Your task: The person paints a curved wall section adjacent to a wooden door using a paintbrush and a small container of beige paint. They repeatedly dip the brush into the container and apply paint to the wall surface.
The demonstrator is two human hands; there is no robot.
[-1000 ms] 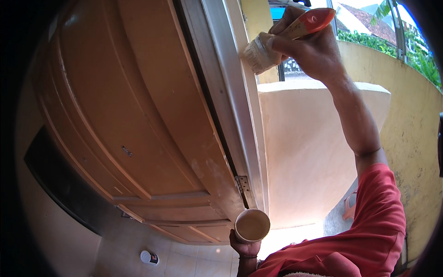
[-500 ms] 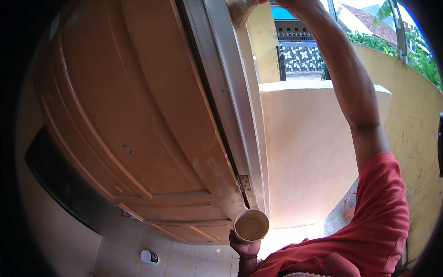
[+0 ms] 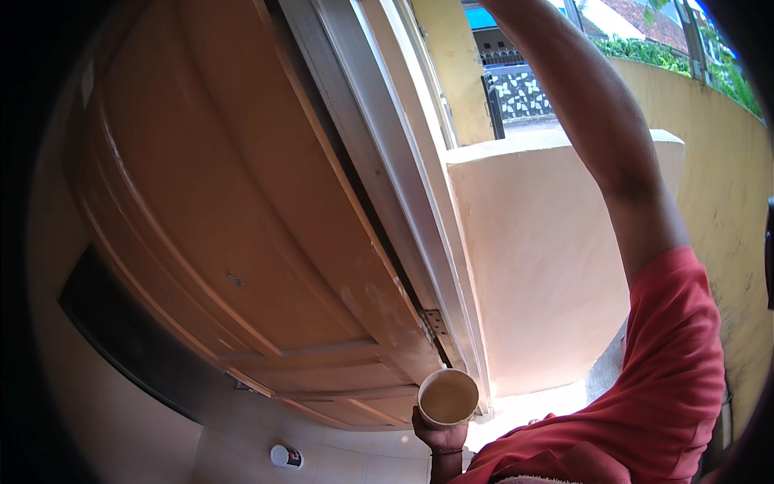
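Observation:
My left hand (image 3: 439,437) is wrapped round a round pale tub (image 3: 448,381), low in front of the door's hinge side. The tub is held with its mouth facing up, and its inside looks cream-coloured; how full it is I cannot make out. My right arm (image 3: 597,121) stretches up past the top edge beside the door frame (image 3: 387,153). The right hand itself is out of the picture, so what it holds is hidden. Beside my left hand is the brown panelled door (image 3: 234,185), with a metal hinge (image 3: 435,321) just above the tub.
A small white can with a dark label (image 3: 286,456) lies on the tiled floor at lower left. A low pale wall (image 3: 540,258) stands right of the frame, with a yellow wall (image 3: 717,185) beyond. A patterned gate (image 3: 520,93) shows outside.
My right hand, which was at the top edge with a tan object against the frame, has passed out of view. The view has shifted slightly; my left hand still holds the tub.

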